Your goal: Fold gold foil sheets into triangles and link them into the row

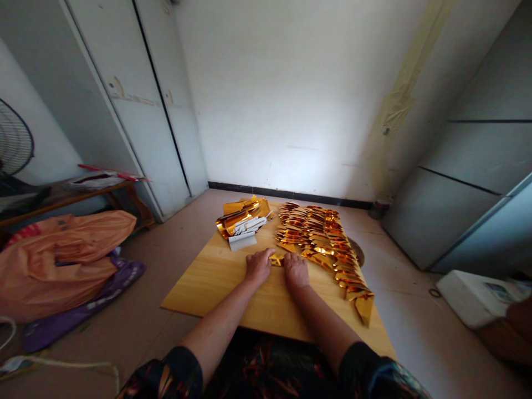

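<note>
A small piece of gold foil paper (276, 260) lies between my two hands near the middle of the wooden board (208, 285). My left hand (259, 266) has its fingers closed on the left end of the piece. At the right end, my right hand (296, 271) presses with curled fingers, which partly hide it. Rows of folded gold foil pieces (310, 230) overlap along the board's right side. Behind my left hand are loose gold foil sheets (245, 208), a bundle of white paper strips (250, 225) and a whitish sheet (243, 241).
A white wall (282, 111) stands beyond the board. Orange bags (62, 260) and a purple bag (91, 302) lie on the floor at left, near a low wooden bench (120, 188) and a fan (14, 138). A white box (474, 299) sits at right by a grey cabinet (449, 194).
</note>
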`<move>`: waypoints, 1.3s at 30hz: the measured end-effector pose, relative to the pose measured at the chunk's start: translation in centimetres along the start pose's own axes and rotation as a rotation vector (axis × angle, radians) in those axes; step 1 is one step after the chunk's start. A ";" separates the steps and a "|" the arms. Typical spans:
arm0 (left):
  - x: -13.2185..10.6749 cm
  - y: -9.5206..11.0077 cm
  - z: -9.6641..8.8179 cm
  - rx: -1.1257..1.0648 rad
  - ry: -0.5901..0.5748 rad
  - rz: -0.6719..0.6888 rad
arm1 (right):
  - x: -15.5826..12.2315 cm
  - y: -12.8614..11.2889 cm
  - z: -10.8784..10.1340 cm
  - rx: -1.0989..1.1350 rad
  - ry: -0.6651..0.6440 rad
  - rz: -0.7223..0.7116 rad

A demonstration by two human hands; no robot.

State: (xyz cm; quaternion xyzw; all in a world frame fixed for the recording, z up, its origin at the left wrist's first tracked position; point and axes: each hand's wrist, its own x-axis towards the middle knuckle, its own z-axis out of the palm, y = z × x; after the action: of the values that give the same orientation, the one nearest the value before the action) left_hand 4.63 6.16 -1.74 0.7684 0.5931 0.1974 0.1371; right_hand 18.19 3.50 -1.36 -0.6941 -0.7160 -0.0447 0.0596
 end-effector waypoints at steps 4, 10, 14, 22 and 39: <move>-0.1 0.0 0.0 0.016 0.004 0.015 | 0.1 0.0 -0.1 0.017 -0.014 -0.007; -0.1 0.1 0.1 0.018 0.006 0.011 | 0.1 -0.1 -0.1 0.006 -0.022 0.005; 0.1 0.0 0.3 0.032 0.002 -0.005 | 0.1 0.0 0.0 0.008 -0.031 0.039; 0.2 0.2 -0.1 0.029 -0.015 -0.019 | -0.1 0.2 -0.1 0.062 -0.023 0.119; 0.7 -1.3 -0.3 0.088 -0.081 0.126 | 0.3 1.8 -0.6 0.163 -0.027 -0.212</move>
State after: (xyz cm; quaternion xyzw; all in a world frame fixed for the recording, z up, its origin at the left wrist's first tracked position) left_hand 3.47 7.13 -1.98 0.8169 0.5457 0.1480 0.1144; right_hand 19.96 3.79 -0.79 -0.6081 -0.7872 0.0170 0.1014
